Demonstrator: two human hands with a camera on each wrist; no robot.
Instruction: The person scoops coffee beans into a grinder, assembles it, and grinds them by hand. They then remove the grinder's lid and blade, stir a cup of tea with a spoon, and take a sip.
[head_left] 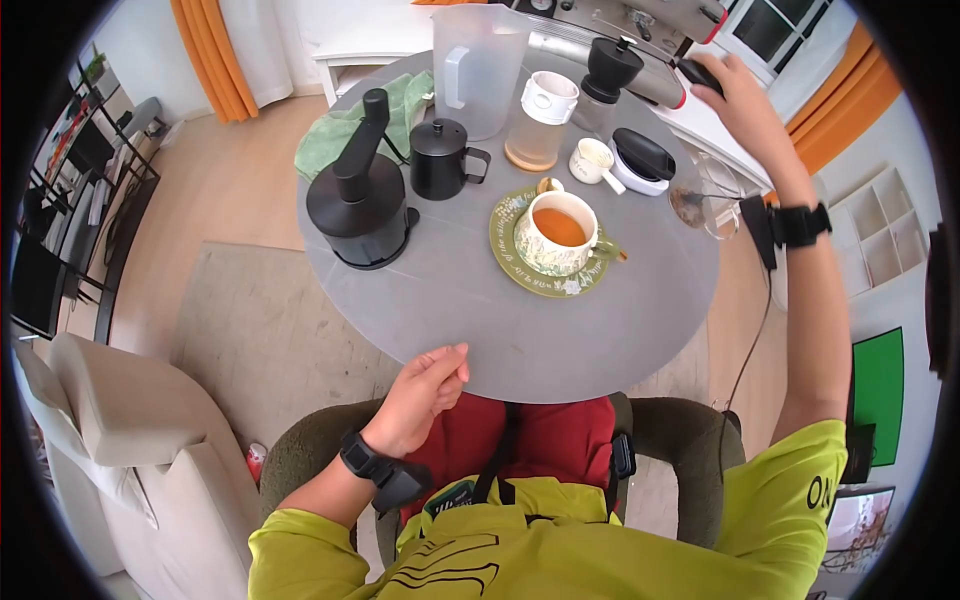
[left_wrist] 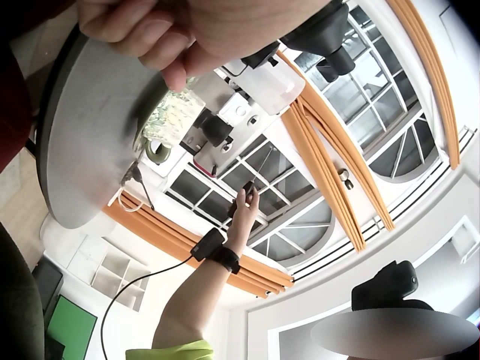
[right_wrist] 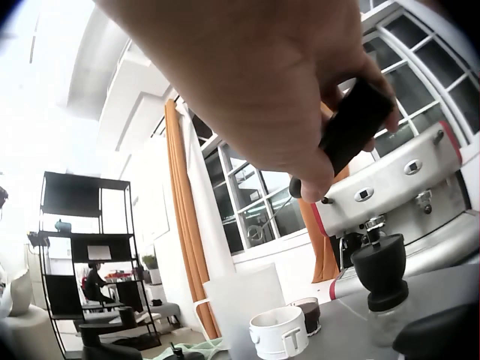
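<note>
My right hand is raised past the table's far right side, gripping the black handle of a handheld milk frother. Its thin wire ends in a small whisk ring, seen in the right wrist view against the window. My left hand hangs at the table's near edge above the lap, fingers loosely curled, with nothing visible in it. A patterned cup of orange-brown drink stands on a green saucer in the middle of the table. Beyond it are a white-collared glass and a small white cup.
On the left stand a black manual grinder-like device, a black pitcher, a green cloth and a tall translucent jug. A black-topped hand grinder and a black-lidded white item sit at right. The espresso machine lies behind.
</note>
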